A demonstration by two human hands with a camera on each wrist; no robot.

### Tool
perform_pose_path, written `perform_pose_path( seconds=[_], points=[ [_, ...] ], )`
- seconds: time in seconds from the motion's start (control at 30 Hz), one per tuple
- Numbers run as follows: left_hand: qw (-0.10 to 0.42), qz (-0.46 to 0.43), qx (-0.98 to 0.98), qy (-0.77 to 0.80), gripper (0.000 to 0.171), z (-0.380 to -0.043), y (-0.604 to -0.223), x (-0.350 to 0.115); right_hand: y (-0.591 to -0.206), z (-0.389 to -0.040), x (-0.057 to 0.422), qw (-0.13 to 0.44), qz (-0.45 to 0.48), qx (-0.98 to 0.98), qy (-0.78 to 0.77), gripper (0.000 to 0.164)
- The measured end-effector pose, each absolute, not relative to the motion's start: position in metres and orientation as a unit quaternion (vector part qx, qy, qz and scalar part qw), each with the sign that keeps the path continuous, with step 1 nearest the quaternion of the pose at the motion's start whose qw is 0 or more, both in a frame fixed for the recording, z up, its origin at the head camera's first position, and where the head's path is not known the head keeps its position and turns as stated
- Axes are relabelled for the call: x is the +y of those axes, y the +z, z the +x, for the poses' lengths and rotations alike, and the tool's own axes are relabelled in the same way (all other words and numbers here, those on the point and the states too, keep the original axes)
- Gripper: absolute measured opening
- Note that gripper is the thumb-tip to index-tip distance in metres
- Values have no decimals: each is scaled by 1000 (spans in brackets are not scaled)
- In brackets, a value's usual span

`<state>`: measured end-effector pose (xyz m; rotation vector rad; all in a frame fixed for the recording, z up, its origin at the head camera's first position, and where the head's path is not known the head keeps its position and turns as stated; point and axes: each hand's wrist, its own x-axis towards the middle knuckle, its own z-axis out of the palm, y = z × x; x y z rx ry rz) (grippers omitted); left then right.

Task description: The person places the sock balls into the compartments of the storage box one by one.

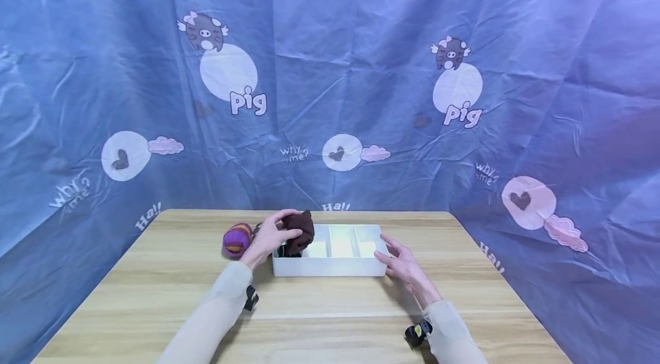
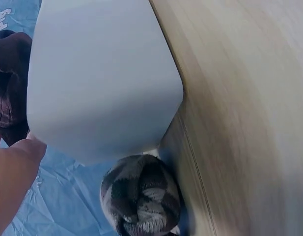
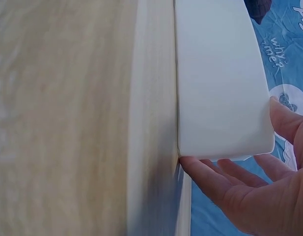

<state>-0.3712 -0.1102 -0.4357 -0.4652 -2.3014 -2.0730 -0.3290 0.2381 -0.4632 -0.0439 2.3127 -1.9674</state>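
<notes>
My left hand (image 1: 265,241) pinches a dark brown rolled sock bundle (image 1: 301,232) between thumb and fingers, over the left end of a white divided box (image 1: 330,266). Below the bundle, something dark (image 1: 290,253) shows in the left compartment; its shape is mostly hidden. In the left wrist view, the brown bundle (image 2: 11,78) appears beyond the box wall (image 2: 102,83). My right hand (image 1: 407,269) holds the box's right end, with the thumb at the rim and the fingers (image 3: 210,177) against the end wall.
Left of the box lies a purple and orange striped sock bundle (image 1: 237,241). A grey checked sock bundle (image 2: 141,196) rests by the box's left end, largely behind my left hand in the head view. The wooden table (image 1: 330,318) meets a blue printed cloth (image 1: 319,94) at back and sides.
</notes>
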Motion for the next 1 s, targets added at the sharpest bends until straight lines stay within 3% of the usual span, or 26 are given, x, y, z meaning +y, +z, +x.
perform_pose_path(
  seconds=[0.43,0.8,1.0],
  points=[
    [28,-168,-743,-647,50,-373,-441,-91,-461,-327,238,50,-14,772,-633,67],
    [89,-180,-786,-584,44,-379,-442,-76,-464,-330,237,43,-9,773,-633,66],
    [80,-175,-786,-587,45,-380,-442,-71,-463,-329,237,45,-11,771,-635,66]
  ],
)
